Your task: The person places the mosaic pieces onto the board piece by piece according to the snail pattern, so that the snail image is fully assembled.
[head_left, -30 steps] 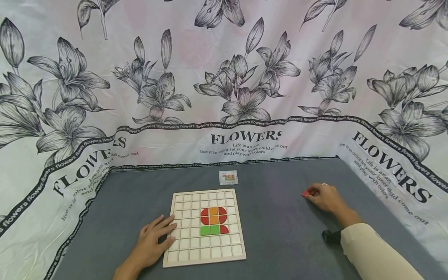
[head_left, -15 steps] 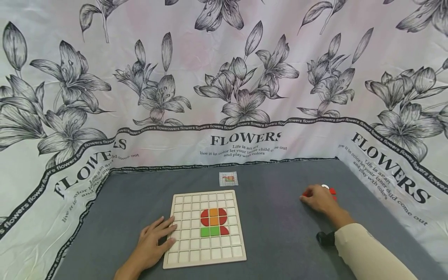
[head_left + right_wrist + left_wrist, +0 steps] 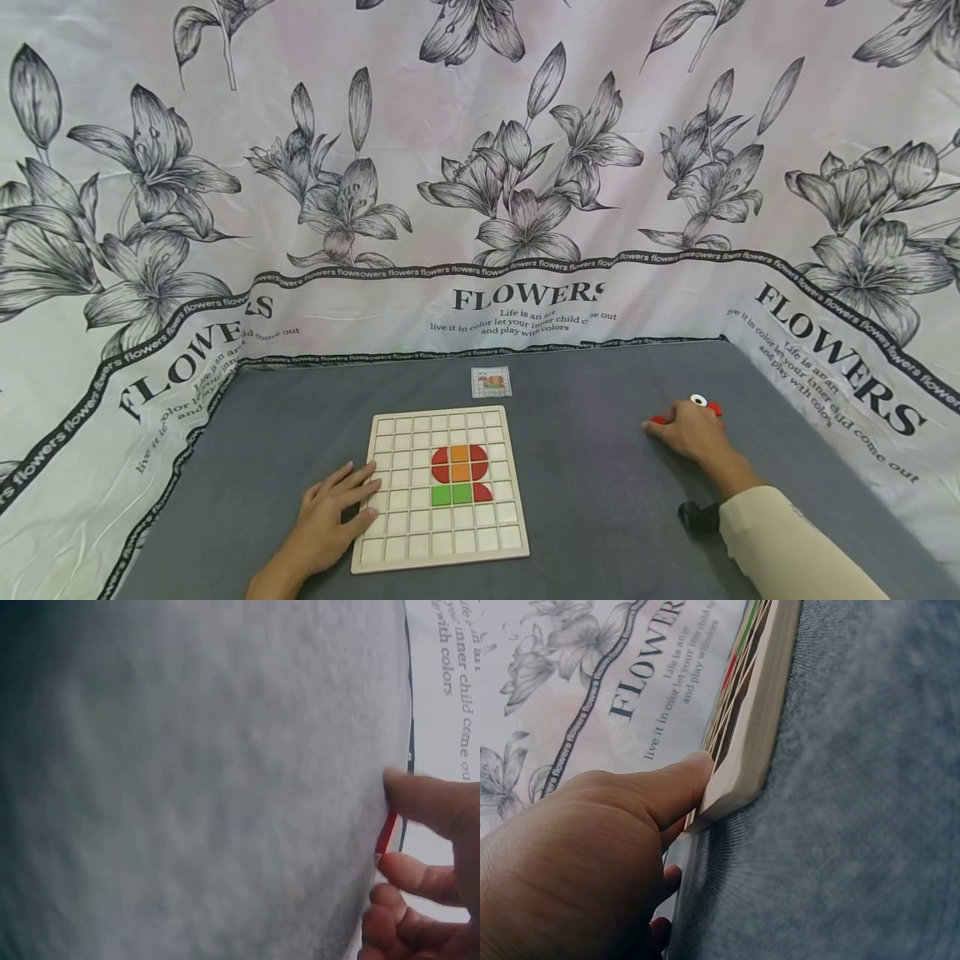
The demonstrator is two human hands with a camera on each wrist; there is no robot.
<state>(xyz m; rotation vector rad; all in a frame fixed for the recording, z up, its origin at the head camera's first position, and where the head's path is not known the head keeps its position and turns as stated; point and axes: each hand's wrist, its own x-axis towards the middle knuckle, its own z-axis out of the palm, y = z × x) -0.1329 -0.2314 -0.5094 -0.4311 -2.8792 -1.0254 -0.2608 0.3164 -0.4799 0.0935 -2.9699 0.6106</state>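
A wooden grid board (image 3: 390, 533) lies on the table at the centre of the head view. Set into it are red quarter-round tiles (image 3: 478, 455), two orange tiles (image 3: 459, 472) and two green tiles (image 3: 452, 494). My left hand (image 3: 322, 517) rests along the board's left side, fingers spread on its edge; in the left wrist view the thumb touches the board near a corner. Off to the right, my right hand (image 3: 690, 431) pinches a red tile (image 3: 387, 831) between thumb and index finger, low over the table. Its other fingers are curled.
Beside the right hand lie a white round-eye tile (image 3: 698, 401) and red tiles (image 3: 716, 409), partly hidden by the hand. A small pattern card (image 3: 491, 382) lies behind the board. A floral curtain (image 3: 525, 308) borders the grey table (image 3: 585, 500) at the back and sides.
My right hand has shifted slightly left and nearer, uncovering the white round-eye tile and red tiles behind it. My left hand and the board have stayed in place.
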